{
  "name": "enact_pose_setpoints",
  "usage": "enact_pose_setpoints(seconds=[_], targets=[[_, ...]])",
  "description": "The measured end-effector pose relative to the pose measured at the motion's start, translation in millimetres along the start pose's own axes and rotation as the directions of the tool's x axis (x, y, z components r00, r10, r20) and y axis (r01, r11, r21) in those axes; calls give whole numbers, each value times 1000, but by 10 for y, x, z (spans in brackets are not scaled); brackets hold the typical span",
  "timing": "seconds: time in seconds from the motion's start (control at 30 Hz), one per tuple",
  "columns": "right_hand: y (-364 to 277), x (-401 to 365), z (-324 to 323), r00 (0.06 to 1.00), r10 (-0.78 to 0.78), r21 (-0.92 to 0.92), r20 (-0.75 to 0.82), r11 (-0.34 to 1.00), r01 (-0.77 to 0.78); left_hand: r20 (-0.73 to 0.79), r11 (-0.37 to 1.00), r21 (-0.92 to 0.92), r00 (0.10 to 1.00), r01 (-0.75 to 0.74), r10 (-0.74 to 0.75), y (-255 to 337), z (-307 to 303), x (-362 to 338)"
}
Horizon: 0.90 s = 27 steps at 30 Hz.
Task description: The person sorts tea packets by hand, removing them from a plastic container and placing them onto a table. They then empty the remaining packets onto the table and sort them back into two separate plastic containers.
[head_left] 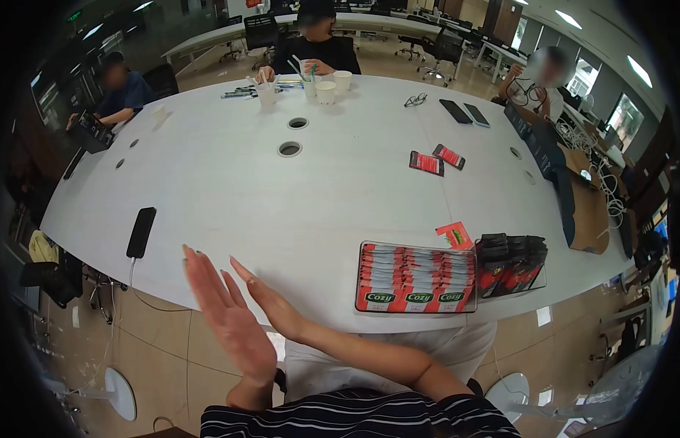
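My left hand (232,319) is raised over the table's near edge, its palm showing and its fingers stretched out. Beside it, my right hand (276,305) reaches across my body, fingers extended. Neither hand holds anything; whether they touch cannot be told. A black phone (141,232) with a white cable lies left of my left hand. To the right of my hands stands a clear tray (357,281) filled with rows of red and white Cozy sachets (417,281). Black and red packets (509,266) stand upright in a container beside it. One red sachet (455,236) lies behind the tray.
Two red and black packets (426,163) lie farther back on the white table (230,175). Paper cups (325,93), glasses (415,101) and two phones (455,112) lie beyond. An open cardboard box (585,212) stands at right. Three people sit around the table.
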State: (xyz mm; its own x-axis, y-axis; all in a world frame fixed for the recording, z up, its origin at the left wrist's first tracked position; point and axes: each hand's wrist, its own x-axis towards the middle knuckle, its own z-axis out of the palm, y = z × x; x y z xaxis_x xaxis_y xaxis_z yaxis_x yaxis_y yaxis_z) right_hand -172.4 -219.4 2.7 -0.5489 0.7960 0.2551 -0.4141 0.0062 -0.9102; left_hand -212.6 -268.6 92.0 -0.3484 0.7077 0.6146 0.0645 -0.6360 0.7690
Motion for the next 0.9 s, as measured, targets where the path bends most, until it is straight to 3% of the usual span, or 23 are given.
enact_pose_setpoints(seconds=[0.07, 0.1, 0.2, 0.23, 0.3, 0.33, 0.4, 0.5, 0.63, 0.73, 0.83, 0.9], targets=[[-281, -37, 60, 997, 31, 319, 64, 947, -50, 182, 953, 301, 983, -18, -38, -241, -6, -129], [-401, -92, 64, 999, 17, 359, 44, 933, -32, 263, 897, 439, 962, -47, -79, -354, -17, -214], [-664, -208, 33, 999, -25, 440, -25, 898, 33, 375, 874, 467, 925, -135, -57, -497, -98, -242], [-704, -208, 42, 990, -113, 297, -88, 946, 134, 394, 864, 477, 918, -164, -44, -532, -94, -242], [-751, -228, 65, 936, -305, -15, -174, 951, 307, 360, 939, 343, 922, 10, -141, -610, -104, -277], [-735, -234, 56, 914, -399, -204, -78, 904, 377, 337, 956, 286, 926, 73, -171, -644, -111, -272], [-683, -219, 12, 842, -516, -536, 155, 672, 510, 223, 979, 132, 957, 158, -184, -705, -107, -346], [-584, -255, -47, 858, -441, -603, 264, 619, 504, 28, 989, -77, 992, 128, -126, -727, -141, -573], [-606, -320, -95, 956, -266, -532, 121, 796, 289, -142, 982, -182, 990, -47, 21, -834, -123, -829], [-515, -365, -136, 923, -376, -452, 77, 812, 369, -216, 965, -214, 971, -150, 103, -964, 14, -968], [-480, -521, -72, 955, -293, -372, 48, 882, 290, -237, 952, -239, 962, -192, 135, -1061, 146, -1021], [-567, -621, -227, 958, -231, -527, 167, 801, 285, -235, 944, -252, 960, -214, 155, -1108, 246, -1007]])
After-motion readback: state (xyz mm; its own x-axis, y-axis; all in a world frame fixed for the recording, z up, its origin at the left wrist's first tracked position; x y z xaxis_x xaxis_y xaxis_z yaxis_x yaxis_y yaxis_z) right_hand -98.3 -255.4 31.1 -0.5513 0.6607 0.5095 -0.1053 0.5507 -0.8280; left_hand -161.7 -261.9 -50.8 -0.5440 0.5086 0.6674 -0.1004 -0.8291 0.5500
